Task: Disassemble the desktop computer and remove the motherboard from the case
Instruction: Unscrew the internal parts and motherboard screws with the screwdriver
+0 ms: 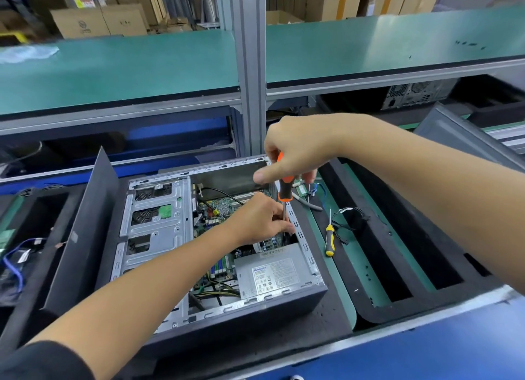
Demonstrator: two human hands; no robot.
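A person leans over an open desktop case [250, 308] lying on its side on a workbench; the motherboard [224, 206] is still inside, partly under the silver power supply [274, 271]; the right hand [295, 152] grips an orange-and-black screwdriver [284, 185] upright by its handle; the left hand [261, 218] pinches its shaft low down, near the case wall; the tip is hidden, so it could slip off the screw and gouge the board, or a loosened screw could drop among the cables; a spare yellow screwdriver [329, 239] lies just beside the case.
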